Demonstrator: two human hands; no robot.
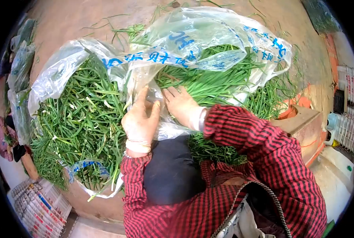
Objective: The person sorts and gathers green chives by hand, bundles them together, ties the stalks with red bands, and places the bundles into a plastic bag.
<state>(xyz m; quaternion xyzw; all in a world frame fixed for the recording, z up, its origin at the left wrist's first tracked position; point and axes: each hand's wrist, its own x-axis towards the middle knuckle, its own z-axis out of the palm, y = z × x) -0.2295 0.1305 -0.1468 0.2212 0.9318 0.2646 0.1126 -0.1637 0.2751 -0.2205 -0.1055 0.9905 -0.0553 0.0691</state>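
A clear plastic bag with blue lettering [208,35] lies on its side, holding a bundle of long green chives [220,81]. My right hand [181,106], in a thin pale glove, lies flat with its fingers stretched at the bag's mouth, touching the near ends of the chives. My left hand [140,123], also gloved, is by the bag's left edge, index finger and thumb stretched apart; its other fingers are partly hidden. Left of it, a big heap of loose, mixed green leaves [81,119] spreads out, with plastic film [58,75] over its far side.
More loose greens [270,97] lie right of the bag, beside a wooden stool or box [304,123]. Several filled bags [22,75] line the left edge. Bundled newspapers [42,206] stand lower left. My dark-clad knee [171,174] is between my arms. Stray leaves dot the brown floor [77,20].
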